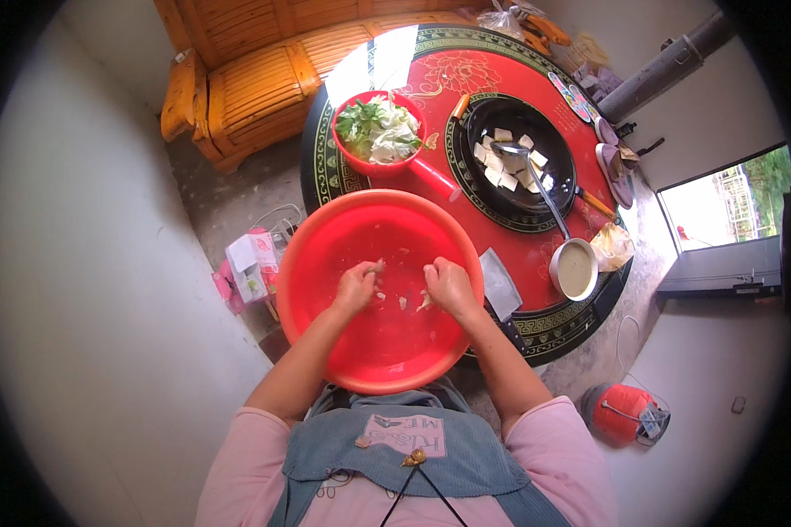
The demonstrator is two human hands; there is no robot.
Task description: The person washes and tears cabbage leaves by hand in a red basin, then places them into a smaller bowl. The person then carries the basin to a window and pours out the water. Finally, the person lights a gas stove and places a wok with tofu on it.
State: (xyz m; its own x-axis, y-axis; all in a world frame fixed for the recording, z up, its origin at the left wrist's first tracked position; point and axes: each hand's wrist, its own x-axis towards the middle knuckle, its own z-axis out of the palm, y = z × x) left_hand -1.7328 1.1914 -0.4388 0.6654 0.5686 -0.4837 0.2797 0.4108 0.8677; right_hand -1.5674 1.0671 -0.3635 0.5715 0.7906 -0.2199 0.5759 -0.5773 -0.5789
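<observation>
Before me is a wide red plastic basin [376,356] with pale scraps, probably vegetable bits [403,303], scattered over its bottom. My left hand [358,288] is inside it, fingers curled, a small pale scrap [378,266] at the fingertips. Opposite, my right hand [449,286] is bent into a loose fist. Another pale scrap [424,300] shows right by its fingers; whether it is gripped I cannot tell. Just beyond the basin's rim stands a red long-handled colander [435,179] of torn leafy greens and cabbage [385,132].
A round red-and-black table [435,85] carries a black wok [511,214] with white tofu-like slices and a ladle [554,207]. A cleaver [501,283] lies beside the basin, near a small pan of cloudy liquid [575,269]. Behind is a wooden bench [257,92]; a red appliance [623,414] sits right.
</observation>
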